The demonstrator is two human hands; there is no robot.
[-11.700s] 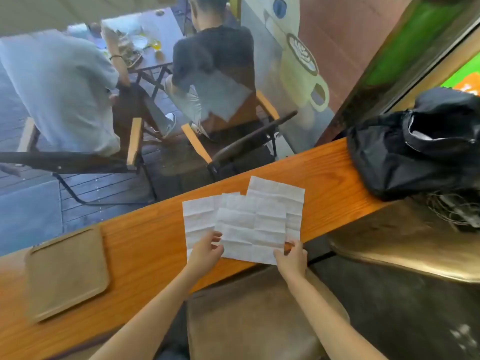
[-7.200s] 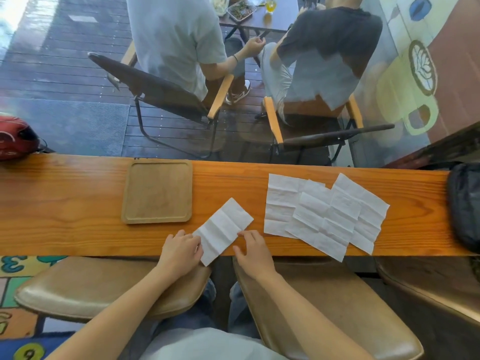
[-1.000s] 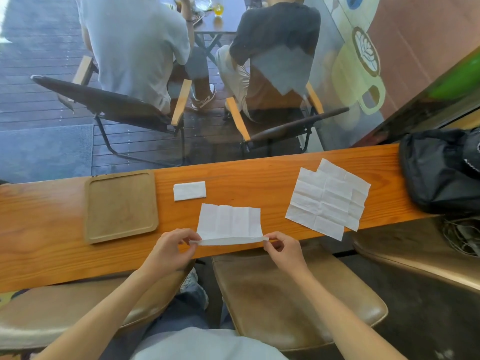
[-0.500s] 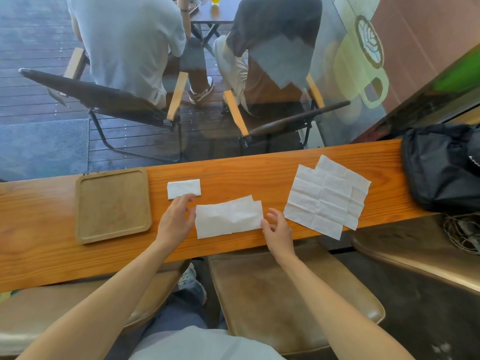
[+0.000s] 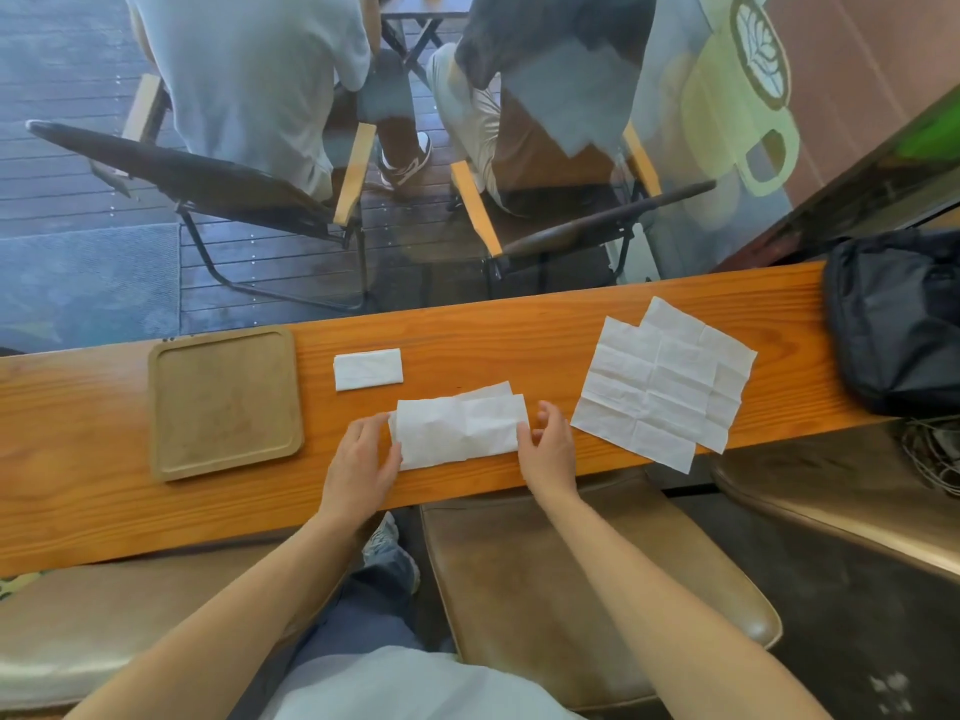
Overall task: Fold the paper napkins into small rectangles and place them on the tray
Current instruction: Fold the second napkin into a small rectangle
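1. A long wooden surface (image 5: 545,330) runs across the view in front of a window.
2. A half-folded napkin (image 5: 460,431) lies flat on the surface near its front edge, its top layer a little askew, so a strip of the lower layer shows along the far edge.
3. The left hand (image 5: 361,462) rests at the napkin's left end, fingers fairly straight and laid on or against the paper's edge; they do not appear to pinch it, though the contact is hard to make out.
4. The right hand (image 5: 550,446) sits at the napkin's right end, fingers loosely spread and slightly bent, touching or just beside the paper's edge and holding nothing.
5. A small folded napkin (image 5: 368,369) lies on the surface just beyond the half-folded one, between it and the window, apart from both hands.
6. The wooden tray (image 5: 226,405) sits to the left, near the left hand; no napkin lies on it.
7. To the right, a stack of unfolded napkins (image 5: 665,381) lies spread open and overlapping, its near corner reaching past the front edge.
8. A black bag (image 5: 898,319) sits at the far right end of the surface.
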